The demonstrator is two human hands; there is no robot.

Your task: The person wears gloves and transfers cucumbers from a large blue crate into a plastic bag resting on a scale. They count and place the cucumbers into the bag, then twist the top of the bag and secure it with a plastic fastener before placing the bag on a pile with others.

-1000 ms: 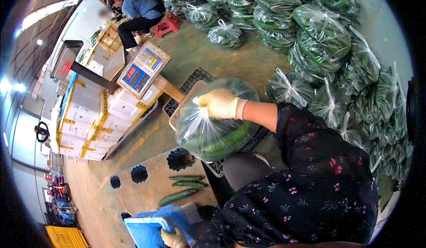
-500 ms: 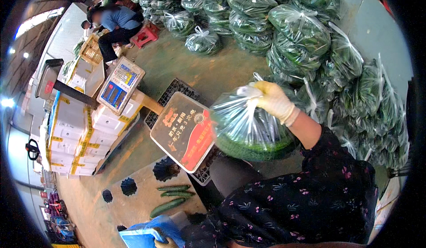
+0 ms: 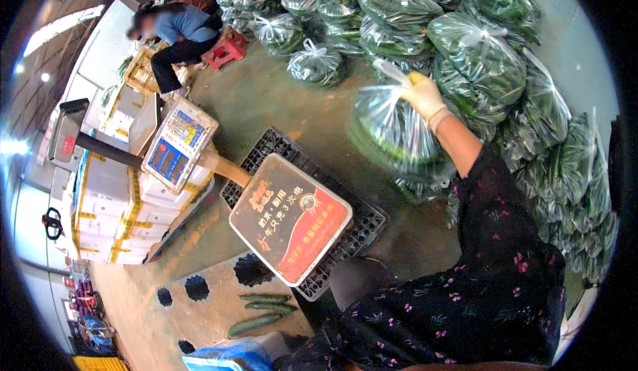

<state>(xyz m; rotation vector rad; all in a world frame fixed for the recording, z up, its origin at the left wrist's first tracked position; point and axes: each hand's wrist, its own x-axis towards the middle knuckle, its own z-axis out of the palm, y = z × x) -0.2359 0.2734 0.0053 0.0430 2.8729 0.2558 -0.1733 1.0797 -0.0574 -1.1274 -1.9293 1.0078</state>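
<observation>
My right hand (image 3: 426, 97), in a pale work glove, is closed on the gathered top of a clear plastic bag of cucumbers (image 3: 393, 130). The bag hangs from that hand in front of the stacked bags, to the right of the platform scale (image 3: 290, 219). Whether its underside touches anything is hidden. My left hand is out of sight, and a blue and white object (image 3: 229, 354) shows at the lower edge. Several loose cucumbers (image 3: 256, 324) lie on a brown board with dark holes (image 3: 216, 308).
Filled cucumber bags (image 3: 475, 59) are piled along the right and back. The scale stands on a black plastic pallet (image 3: 362, 221), its display (image 3: 179, 143) toward the left. White foam boxes (image 3: 109, 198) are stacked at left. A person (image 3: 183, 35) sits near a red stool (image 3: 226, 49).
My right hand has carried the bag away from the scale, farther off and slightly right, toward the pile. The left hand, earlier on the blue object, has dropped out of view.
</observation>
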